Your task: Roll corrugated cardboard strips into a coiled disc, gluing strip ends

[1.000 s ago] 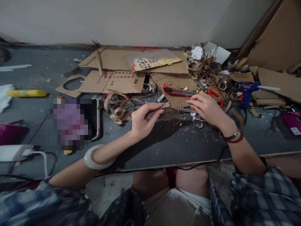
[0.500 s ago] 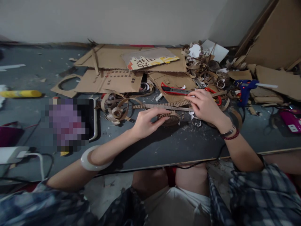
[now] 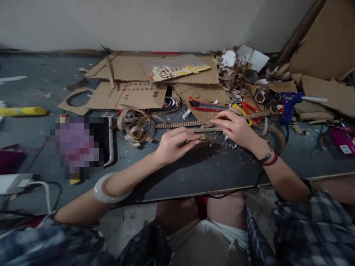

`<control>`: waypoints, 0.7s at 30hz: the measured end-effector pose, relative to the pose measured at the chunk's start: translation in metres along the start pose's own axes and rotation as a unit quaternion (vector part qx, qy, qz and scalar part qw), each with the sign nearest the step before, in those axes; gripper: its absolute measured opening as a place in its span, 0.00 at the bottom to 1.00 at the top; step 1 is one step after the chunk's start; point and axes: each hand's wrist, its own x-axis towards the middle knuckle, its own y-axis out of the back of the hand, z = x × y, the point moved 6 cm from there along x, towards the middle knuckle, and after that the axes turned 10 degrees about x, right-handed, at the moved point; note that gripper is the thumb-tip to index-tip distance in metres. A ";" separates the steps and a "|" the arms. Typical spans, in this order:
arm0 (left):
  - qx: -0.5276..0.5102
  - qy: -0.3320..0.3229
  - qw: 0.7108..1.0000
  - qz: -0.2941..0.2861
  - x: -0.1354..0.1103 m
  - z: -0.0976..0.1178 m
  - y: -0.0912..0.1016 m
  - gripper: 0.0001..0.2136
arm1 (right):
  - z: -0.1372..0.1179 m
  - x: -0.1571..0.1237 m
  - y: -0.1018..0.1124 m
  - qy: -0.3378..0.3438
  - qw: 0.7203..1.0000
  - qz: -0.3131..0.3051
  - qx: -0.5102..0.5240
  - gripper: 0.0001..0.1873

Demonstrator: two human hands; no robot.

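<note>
My left hand (image 3: 173,146) is closed in a pinch on a small rolled coil of corrugated cardboard (image 3: 203,141) that rests on the dark tabletop (image 3: 194,170). My right hand (image 3: 237,127) grips a long ridged cardboard strip (image 3: 183,124), which stretches left from the fingers and lies level just above the table. A second, flatter strip (image 3: 206,129) lies under it, between the two hands. A white bangle sits on my left wrist, a watch and red beads on the right.
Flat cardboard sheets (image 3: 133,94) and curled offcuts (image 3: 135,129) cover the far side. A red box cutter (image 3: 205,105), red and yellow scissors (image 3: 246,109) and a blue glue gun (image 3: 290,103) lie beyond my right hand. A tablet (image 3: 107,140) and charger cable (image 3: 41,184) sit left.
The strip has been unrolled and pulled out straight to the left. Both hands have dropped nearer the table, and the coil in my left hand has shrunk.
</note>
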 end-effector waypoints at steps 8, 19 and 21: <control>0.020 -0.006 1.000 0.021 0.001 0.001 0.002 0.02 | -0.038 -0.001 0.008 0.087 0.995 0.022 0.037 0.16; 0.067 -0.034 0.997 0.018 0.000 0.008 0.002 0.02 | -0.037 -0.005 0.004 0.094 0.995 -0.016 0.021 0.18; 0.069 -0.034 0.997 0.016 0.000 0.008 0.002 0.02 | -0.037 -0.005 0.004 0.094 0.995 -0.015 0.018 0.18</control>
